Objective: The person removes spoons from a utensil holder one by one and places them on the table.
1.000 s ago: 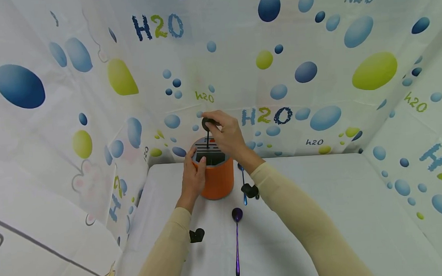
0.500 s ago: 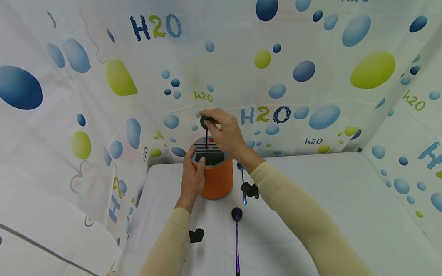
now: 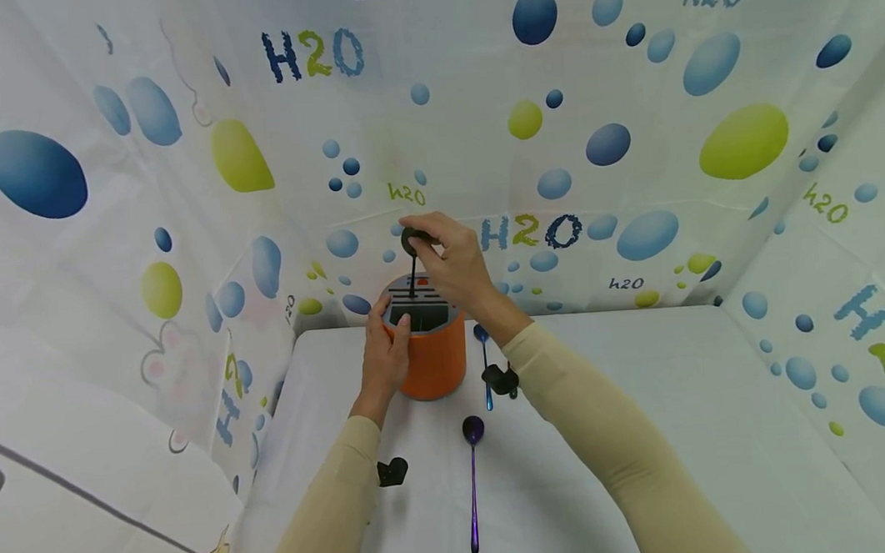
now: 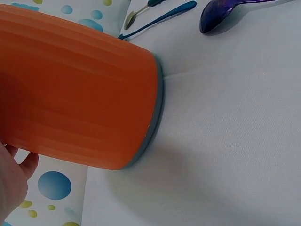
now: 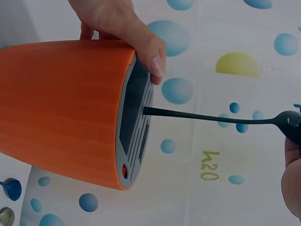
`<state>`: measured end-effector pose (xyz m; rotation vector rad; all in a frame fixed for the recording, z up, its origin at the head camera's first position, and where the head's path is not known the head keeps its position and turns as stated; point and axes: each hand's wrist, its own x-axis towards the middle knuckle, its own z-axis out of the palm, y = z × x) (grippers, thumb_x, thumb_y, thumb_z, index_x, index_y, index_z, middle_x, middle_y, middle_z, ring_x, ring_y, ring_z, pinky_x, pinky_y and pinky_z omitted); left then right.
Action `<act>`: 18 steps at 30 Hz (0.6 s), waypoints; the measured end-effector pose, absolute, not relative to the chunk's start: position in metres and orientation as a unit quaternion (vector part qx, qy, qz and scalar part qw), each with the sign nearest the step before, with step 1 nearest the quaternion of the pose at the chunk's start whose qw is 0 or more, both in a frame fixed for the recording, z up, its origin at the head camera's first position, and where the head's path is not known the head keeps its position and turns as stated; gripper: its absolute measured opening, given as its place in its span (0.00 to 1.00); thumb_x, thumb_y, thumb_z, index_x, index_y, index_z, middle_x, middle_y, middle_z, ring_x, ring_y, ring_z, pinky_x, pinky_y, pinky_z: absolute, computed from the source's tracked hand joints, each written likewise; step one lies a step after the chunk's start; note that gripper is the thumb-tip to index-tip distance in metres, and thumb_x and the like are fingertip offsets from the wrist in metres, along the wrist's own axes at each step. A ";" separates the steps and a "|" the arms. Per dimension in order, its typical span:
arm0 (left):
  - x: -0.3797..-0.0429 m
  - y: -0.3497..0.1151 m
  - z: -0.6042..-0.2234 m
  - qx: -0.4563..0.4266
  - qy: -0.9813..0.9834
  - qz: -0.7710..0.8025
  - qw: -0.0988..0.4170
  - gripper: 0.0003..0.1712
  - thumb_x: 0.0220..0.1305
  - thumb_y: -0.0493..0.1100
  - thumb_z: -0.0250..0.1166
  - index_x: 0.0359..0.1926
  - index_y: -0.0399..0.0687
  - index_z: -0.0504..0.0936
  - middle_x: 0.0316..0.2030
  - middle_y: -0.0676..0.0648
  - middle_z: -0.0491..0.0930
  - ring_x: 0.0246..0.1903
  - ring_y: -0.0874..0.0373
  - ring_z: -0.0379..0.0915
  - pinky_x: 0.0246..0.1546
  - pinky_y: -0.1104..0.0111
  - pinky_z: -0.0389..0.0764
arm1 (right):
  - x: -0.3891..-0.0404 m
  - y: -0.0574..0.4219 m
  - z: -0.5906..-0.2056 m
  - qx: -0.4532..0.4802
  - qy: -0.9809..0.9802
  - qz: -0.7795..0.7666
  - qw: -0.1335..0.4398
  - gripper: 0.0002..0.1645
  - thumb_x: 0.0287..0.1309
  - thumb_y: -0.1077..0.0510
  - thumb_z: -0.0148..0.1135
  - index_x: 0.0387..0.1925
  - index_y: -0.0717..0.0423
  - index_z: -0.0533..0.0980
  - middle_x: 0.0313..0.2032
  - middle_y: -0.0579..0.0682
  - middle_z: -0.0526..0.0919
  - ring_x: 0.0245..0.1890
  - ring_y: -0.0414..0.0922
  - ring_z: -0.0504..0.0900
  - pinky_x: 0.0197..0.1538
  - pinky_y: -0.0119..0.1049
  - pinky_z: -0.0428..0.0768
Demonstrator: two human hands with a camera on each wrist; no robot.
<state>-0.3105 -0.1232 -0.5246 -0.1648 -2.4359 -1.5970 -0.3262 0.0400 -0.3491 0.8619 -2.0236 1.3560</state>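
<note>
An orange utensil holder (image 3: 436,369) with a grey slotted top stands upright at the back of the white table. My left hand (image 3: 385,359) grips its left side, thumb over the front rim and fingers around the outside. Above it, my right hand (image 3: 452,259) pinches a dark long-handled spoon (image 5: 211,117) by its bowl, with the handle pointing down. The handle's tip meets the slotted top (image 5: 141,132) beside the larger opening; whether it has entered a slot, I cannot tell. In the left wrist view only some left fingers (image 4: 29,165) show against the holder.
A purple spoon (image 3: 473,430) lies in front of the holder. To its right lies a blue spoon (image 3: 486,366), and near that another small spoon (image 4: 130,20), mostly hidden in the head view. A printed cloth wall (image 3: 480,124) rises behind the table.
My right hand and the dark spoon's bowl sit very slightly higher. My left hand and the holder stay in place.
</note>
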 end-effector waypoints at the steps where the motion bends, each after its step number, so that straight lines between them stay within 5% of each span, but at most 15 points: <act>1: -0.310 -0.123 -0.525 -0.054 -0.831 -0.544 0.109 0.36 0.78 0.66 0.48 0.79 0.65 0.53 0.76 0.42 0.60 0.71 0.44 0.63 0.74 0.45 0.65 | -0.326 0.040 -0.349 0.321 -0.752 0.505 0.274 0.17 0.71 0.69 0.59 0.58 0.62 0.83 0.52 0.58 0.86 0.51 0.49 0.86 0.55 0.39 0.85; 18: -0.315 -0.124 -0.525 -0.049 -0.833 -0.540 0.106 0.35 0.78 0.66 0.48 0.79 0.66 0.53 0.76 0.43 0.59 0.71 0.44 0.63 0.75 0.45 0.64 | -0.319 0.040 -0.336 0.337 -0.742 0.499 0.294 0.17 0.72 0.67 0.59 0.58 0.62 0.82 0.51 0.57 0.86 0.48 0.47 0.85 0.55 0.35 0.84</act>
